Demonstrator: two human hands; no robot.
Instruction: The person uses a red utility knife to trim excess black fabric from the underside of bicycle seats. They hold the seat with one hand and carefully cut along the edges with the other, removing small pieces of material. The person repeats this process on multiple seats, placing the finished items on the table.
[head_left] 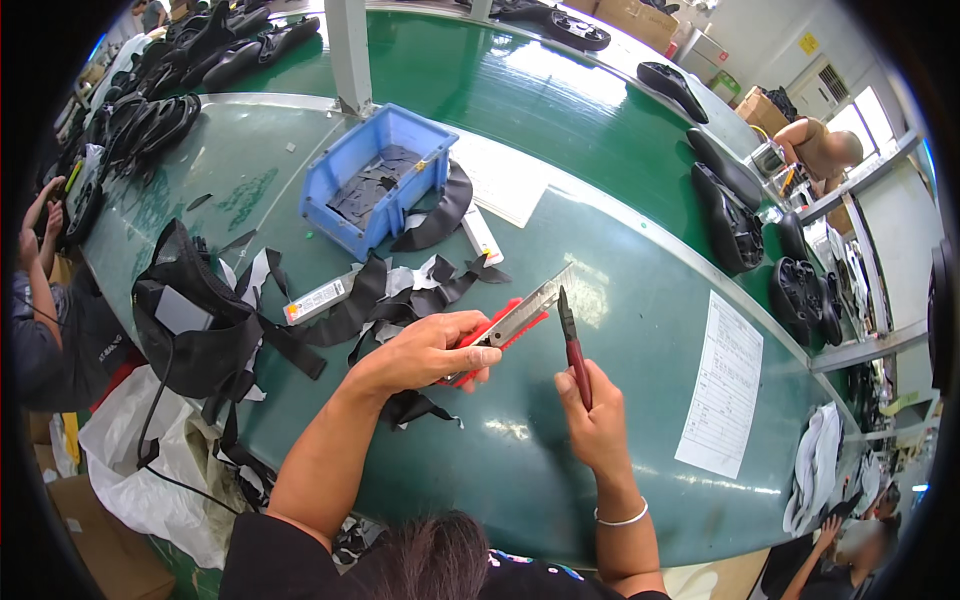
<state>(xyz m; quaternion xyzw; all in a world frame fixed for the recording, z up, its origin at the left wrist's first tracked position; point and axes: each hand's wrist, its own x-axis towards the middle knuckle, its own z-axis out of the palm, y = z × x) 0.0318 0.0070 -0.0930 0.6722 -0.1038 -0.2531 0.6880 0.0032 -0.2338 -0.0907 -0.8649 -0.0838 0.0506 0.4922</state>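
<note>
My left hand point(425, 352) is closed around a red snap-off utility knife point(512, 322), its long metal blade slid out and pointing up to the right. In my right hand point(600, 412) is a pair of pliers point(576, 352) with dark red handles, gripped with the jaws upward. The jaws stand right by the blade's tip; whether they touch it I cannot tell. Black fabric strips point(350, 318) with some white backing lie tangled beyond and to the left of my left hand. Among them rests a small white box point(320, 299).
A blue plastic bin point(335, 232) with dark cut pieces stands behind the strips. Printed paper point(722, 385) lies on the green table at right. A black bag point(175, 345) sits at left. Beyond runs a green conveyor point(460, 90) carrying black moulded parts point(727, 215). Other people work around.
</note>
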